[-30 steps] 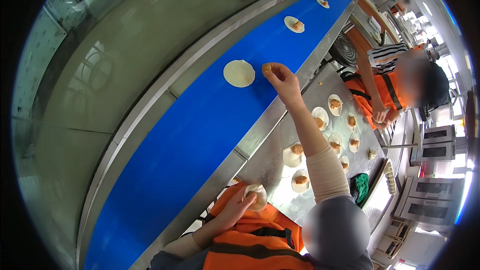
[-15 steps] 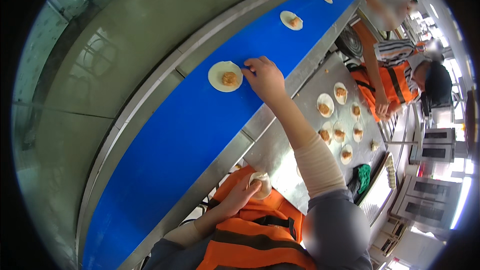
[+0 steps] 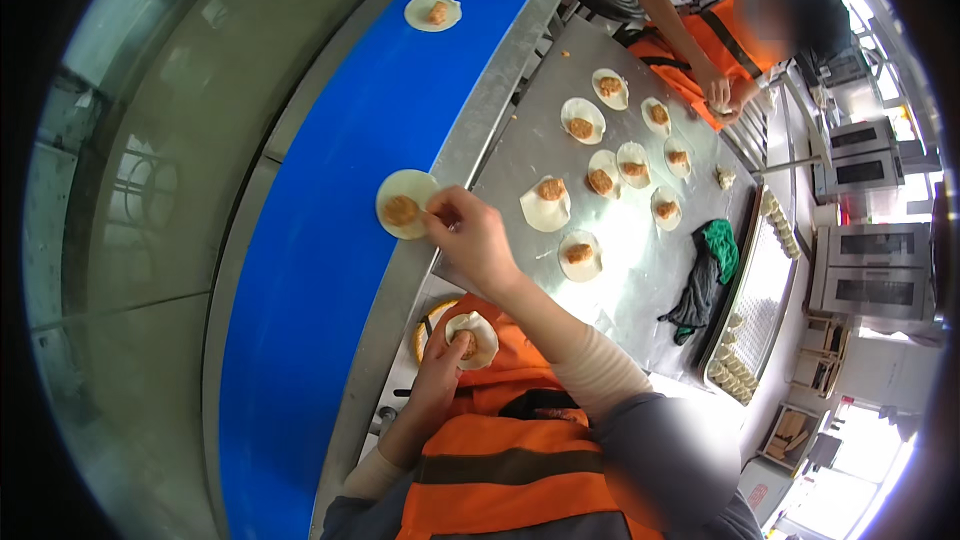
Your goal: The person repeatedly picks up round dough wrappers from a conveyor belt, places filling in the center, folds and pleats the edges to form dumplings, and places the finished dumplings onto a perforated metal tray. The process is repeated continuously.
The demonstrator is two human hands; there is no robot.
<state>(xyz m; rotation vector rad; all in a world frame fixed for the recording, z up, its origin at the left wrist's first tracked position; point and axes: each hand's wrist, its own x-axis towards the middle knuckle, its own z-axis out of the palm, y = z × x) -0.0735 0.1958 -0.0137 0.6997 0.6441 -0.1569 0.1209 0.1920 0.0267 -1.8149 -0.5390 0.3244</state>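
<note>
Your right hand (image 3: 472, 232) pinches a roundish wrapper (image 3: 407, 198), face-up over the edge of the blue belt (image 3: 315, 270); your left hand (image 3: 438, 372) grips another wrapper (image 3: 483, 335), face-up

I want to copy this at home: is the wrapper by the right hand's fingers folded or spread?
Spread. The wrapper at the right hand shows its round outline, with the filling uncovered on it.

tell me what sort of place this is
Probably a commercial kitchen or small food workshop: filling-topped dough rounds lie on a long blue belt and across a metal table, and a tray holds rows of pale pieces.
</note>
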